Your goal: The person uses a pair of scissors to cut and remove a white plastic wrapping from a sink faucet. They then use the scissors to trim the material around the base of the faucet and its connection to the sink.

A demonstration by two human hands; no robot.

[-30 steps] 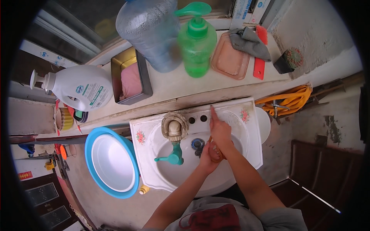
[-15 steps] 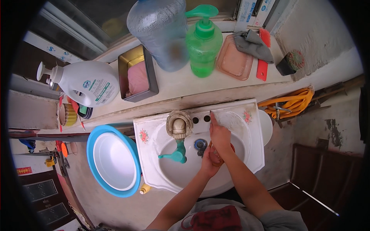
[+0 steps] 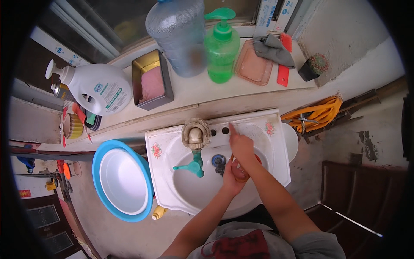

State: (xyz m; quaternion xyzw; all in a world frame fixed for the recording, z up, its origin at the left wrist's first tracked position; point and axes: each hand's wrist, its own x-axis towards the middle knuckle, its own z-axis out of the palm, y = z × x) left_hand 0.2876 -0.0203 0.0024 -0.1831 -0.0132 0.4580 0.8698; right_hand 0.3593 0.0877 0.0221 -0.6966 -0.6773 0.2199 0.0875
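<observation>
Over the right side of the white sink basin (image 3: pixel 194 192), my left hand (image 3: pixel 233 180) is closed on a round dish with an orange-brown rim (image 3: pixel 258 159). Its fingers curl over the near side of the dish, and my right wrist covers much of the rest. My right hand (image 3: pixel 242 146) is above the dish, index finger stretched toward the sink's back ledge, close to a dark round hole (image 3: pixel 225 130). The other right fingers are bent and partly hidden. Left of both hands are the drain (image 3: pixel 218 161), with dark matter beside it, and a tap with a green handle (image 3: pixel 195 165).
A blue-rimmed basin (image 3: pixel 97 181) stands left of the sink. On the shelf behind are a white jug (image 3: pixel 113 88), a metal tin (image 3: pixel 166 97), a clear water bottle (image 3: pixel 177 39), a green pump bottle (image 3: pixel 221 54) and a pink tray (image 3: pixel 252 69). An orange hose (image 3: pixel 325 113) hangs at right.
The whole view has shifted slightly. My right index finger stays by the ledge, now raised a little beside the hole. My left hand keeps its hold on the dish.
</observation>
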